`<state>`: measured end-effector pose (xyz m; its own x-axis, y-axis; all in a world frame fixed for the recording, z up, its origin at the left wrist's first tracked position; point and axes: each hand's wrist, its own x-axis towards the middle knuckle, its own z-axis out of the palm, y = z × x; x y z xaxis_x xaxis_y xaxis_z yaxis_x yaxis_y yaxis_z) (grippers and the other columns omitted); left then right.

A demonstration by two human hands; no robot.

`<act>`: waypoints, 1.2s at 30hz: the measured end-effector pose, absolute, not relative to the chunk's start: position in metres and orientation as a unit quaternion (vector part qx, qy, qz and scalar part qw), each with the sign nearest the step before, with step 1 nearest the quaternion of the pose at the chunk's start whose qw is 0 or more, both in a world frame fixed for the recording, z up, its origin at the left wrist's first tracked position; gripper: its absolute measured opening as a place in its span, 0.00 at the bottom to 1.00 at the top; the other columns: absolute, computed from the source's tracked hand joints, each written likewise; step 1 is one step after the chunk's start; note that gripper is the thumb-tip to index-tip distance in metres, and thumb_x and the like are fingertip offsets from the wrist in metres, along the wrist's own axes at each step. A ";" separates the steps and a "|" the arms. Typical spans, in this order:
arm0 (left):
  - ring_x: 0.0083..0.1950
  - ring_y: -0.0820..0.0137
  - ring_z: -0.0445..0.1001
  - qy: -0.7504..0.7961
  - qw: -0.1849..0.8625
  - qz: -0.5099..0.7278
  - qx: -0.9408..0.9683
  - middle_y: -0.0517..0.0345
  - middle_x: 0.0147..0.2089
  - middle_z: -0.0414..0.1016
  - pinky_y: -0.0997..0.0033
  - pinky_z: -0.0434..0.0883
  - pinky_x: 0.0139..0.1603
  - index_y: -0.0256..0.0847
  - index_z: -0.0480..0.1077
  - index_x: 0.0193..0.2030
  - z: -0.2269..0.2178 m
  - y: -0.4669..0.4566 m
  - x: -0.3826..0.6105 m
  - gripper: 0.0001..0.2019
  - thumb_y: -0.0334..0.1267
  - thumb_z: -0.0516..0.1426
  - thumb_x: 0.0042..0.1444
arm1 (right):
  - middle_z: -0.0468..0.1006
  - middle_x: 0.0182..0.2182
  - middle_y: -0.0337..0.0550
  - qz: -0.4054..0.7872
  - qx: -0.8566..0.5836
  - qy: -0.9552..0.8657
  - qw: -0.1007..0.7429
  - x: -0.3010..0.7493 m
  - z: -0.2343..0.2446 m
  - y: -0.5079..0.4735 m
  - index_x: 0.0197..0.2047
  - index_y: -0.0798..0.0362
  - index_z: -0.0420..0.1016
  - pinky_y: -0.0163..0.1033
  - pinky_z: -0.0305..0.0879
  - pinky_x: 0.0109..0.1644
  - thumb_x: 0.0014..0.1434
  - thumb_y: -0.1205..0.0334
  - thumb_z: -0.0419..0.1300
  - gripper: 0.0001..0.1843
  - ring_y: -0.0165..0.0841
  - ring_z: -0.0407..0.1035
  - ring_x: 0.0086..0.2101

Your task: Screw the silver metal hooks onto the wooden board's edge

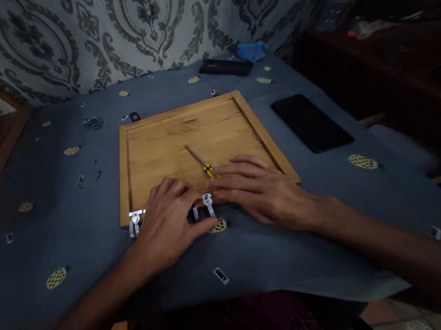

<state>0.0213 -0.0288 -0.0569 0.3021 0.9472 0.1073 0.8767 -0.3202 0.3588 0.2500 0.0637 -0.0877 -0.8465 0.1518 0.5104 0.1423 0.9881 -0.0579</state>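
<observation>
A wooden panel (185, 160) with a raised frame lies flat on the table. Along its front edge is a silver metal strip (138, 212) with hook-like fittings, one a hook (209, 205) between my hands. My left hand (168, 219) is closed over the middle of this strip, fingers bent on the wood and thumb around the front; it covers much of the metal. My right hand (261, 189) rests on the panel's front right with fingers stretched out, fingertips beside the strip's right end. A screwdriver (199, 160) with a yellow-and-black handle lies on the panel, its handle touching or close to my right fingertips.
Small screws (80, 181) lie on the tablecloth (56, 228) left of the panel, with a bundle of thin metal pieces (92, 122) farther back. A black phone-like slab (311, 122) lies to the right. At the back are a dark case (225, 67) and a blue cloth (252, 51).
</observation>
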 end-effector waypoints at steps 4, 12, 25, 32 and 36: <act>0.53 0.55 0.71 0.578 0.118 0.144 0.795 0.53 0.47 0.77 0.52 0.70 0.53 0.39 0.78 0.46 -0.056 -0.028 0.022 0.17 0.49 0.69 0.58 | 0.83 0.55 0.50 0.022 -0.072 -0.960 0.268 0.251 -0.093 0.051 0.59 0.57 0.76 0.56 0.68 0.66 0.71 0.72 0.51 0.18 0.43 0.72 0.60; 0.52 0.56 0.71 0.571 0.116 0.149 0.799 0.53 0.47 0.77 0.52 0.70 0.53 0.39 0.77 0.46 -0.055 -0.028 0.022 0.16 0.47 0.69 0.58 | 0.83 0.56 0.46 0.036 -0.074 -0.962 0.259 0.250 -0.097 0.054 0.60 0.53 0.75 0.57 0.64 0.68 0.73 0.70 0.49 0.18 0.42 0.71 0.62; 0.51 0.60 0.73 0.557 0.173 0.148 0.799 0.53 0.46 0.78 0.56 0.69 0.53 0.40 0.76 0.45 -0.040 -0.022 0.017 0.10 0.43 0.56 0.71 | 0.83 0.55 0.46 0.042 -0.076 -0.961 0.263 0.247 -0.094 0.051 0.56 0.55 0.77 0.58 0.63 0.68 0.75 0.67 0.50 0.16 0.40 0.73 0.58; 0.44 0.66 0.78 0.533 0.207 0.145 0.807 0.58 0.41 0.81 0.67 0.71 0.45 0.42 0.79 0.41 -0.035 -0.001 0.017 0.09 0.29 0.57 0.67 | 0.83 0.55 0.46 0.039 -0.084 -0.961 0.260 0.248 -0.096 0.051 0.58 0.54 0.77 0.58 0.63 0.68 0.74 0.68 0.52 0.16 0.38 0.71 0.59; 0.42 0.68 0.79 0.528 0.222 0.125 0.810 0.59 0.40 0.83 0.69 0.71 0.43 0.42 0.80 0.40 -0.032 0.005 0.019 0.07 0.29 0.59 0.64 | 0.83 0.54 0.46 0.046 -0.078 -0.961 0.261 0.249 -0.095 0.051 0.58 0.54 0.77 0.58 0.63 0.68 0.75 0.67 0.50 0.16 0.39 0.71 0.60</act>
<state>0.0188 0.0051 -0.0321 0.4118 0.9107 -0.0316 0.7992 -0.3442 0.4928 0.2489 0.0513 -0.0953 -0.8512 0.1744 0.4950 0.1258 0.9835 -0.1302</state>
